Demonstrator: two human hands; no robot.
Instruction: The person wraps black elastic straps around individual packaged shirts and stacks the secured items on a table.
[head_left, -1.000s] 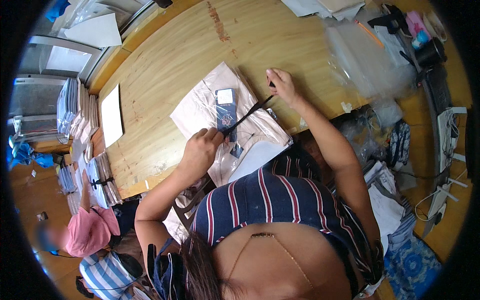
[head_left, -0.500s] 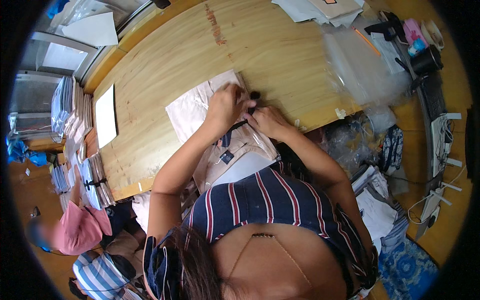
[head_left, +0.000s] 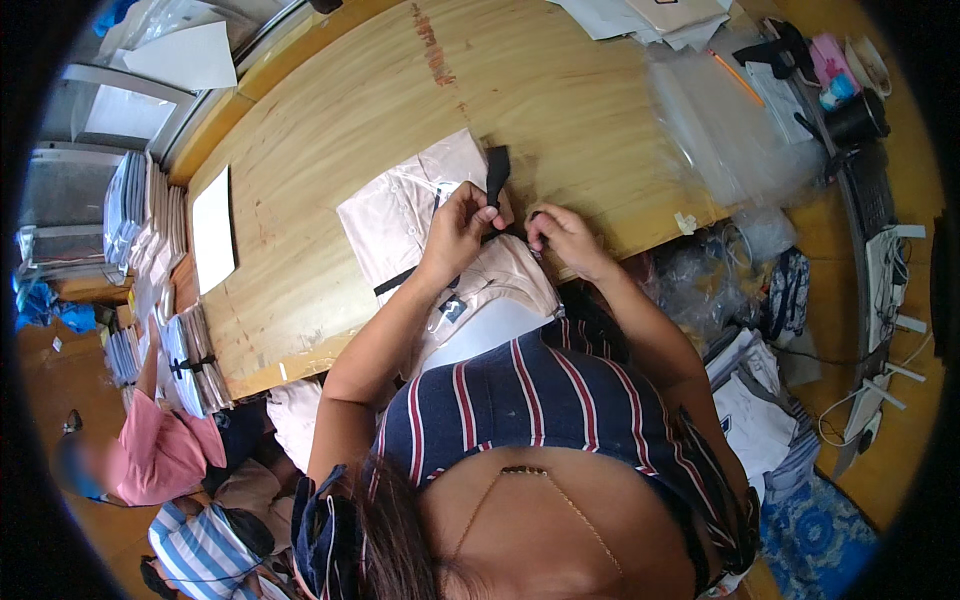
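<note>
Folded pale pink shirts (head_left: 385,215) lie in a stack at the table's near edge, with a black band (head_left: 497,170) running across them. My left hand (head_left: 460,232) rests over the stack, thumb and fingers pinched on the band, whose free end sticks up beyond the fingertips. Just off the stack's right side is my right hand (head_left: 572,245), fingers curled closed; a dark bit of the band shows at its fingertips. A small dark label (head_left: 452,308) sits on the shirt near my body. The part of the band between my hands is partly hidden.
A white sheet (head_left: 212,230) lies at the table's left. Clear plastic bags (head_left: 715,125) and an orange pencil (head_left: 738,80) are at the right. Stacked folded shirts (head_left: 160,215) stand beyond the left edge, near a person in a pink top (head_left: 165,445).
My hands were close together over the band; now the right has moved away to the right. The band's end now stands up above my left hand, and more of the shirts shows.
</note>
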